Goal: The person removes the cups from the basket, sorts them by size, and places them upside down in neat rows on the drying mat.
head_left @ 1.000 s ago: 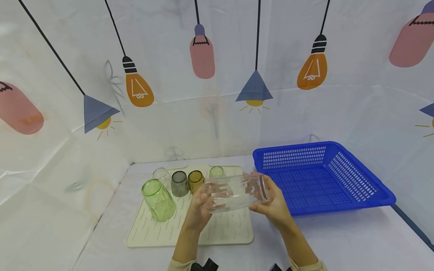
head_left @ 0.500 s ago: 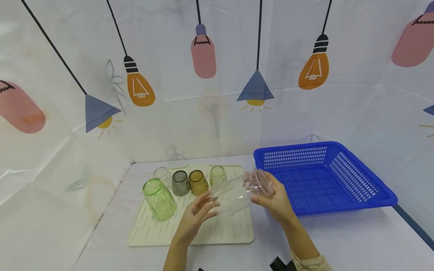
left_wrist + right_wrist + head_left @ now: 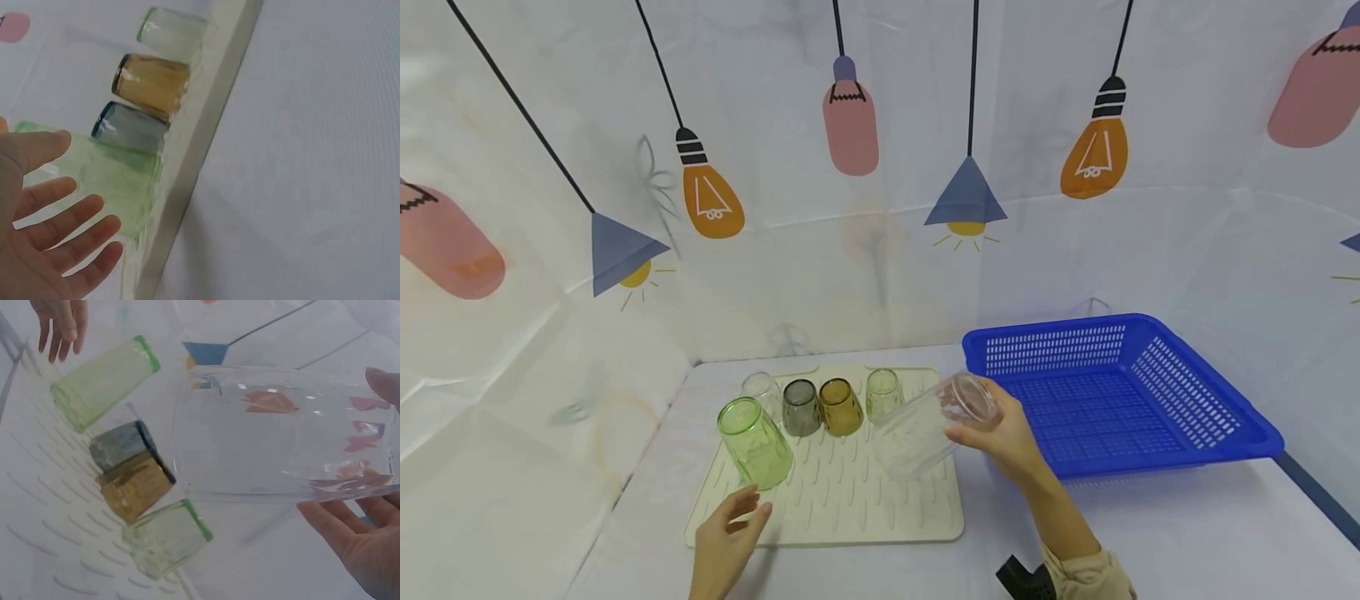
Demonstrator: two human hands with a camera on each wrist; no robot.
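My right hand (image 3: pixel 1006 437) grips a large clear glass (image 3: pixel 917 429) near its base, thumb on one side and fingers on the other. The glass is tilted above the drying mat (image 3: pixel 850 521), its wide end toward the lower left. In the right wrist view the clear glass (image 3: pixel 250 437) lies across the middle. My left hand (image 3: pixel 730 533) holds nothing; its spread fingers are close to a tall green glass (image 3: pixel 756 446). Behind, on the mat, stand a grey glass (image 3: pixel 802 408), an amber glass (image 3: pixel 841 408) and a small pale green glass (image 3: pixel 883 390).
At the mat's back left corner stands another clear glass (image 3: pixel 763 388). A blue plastic basket (image 3: pixel 1052 350) with slotted walls sits at the right, behind my right hand. A white sheet (image 3: pixel 805 275) printed with lamps hangs behind the table.
My left hand has let go of the clear glass and moved left and down, toward the tall green glass. My right hand keeps its grip, and the clear glass has become more steeply tilted.
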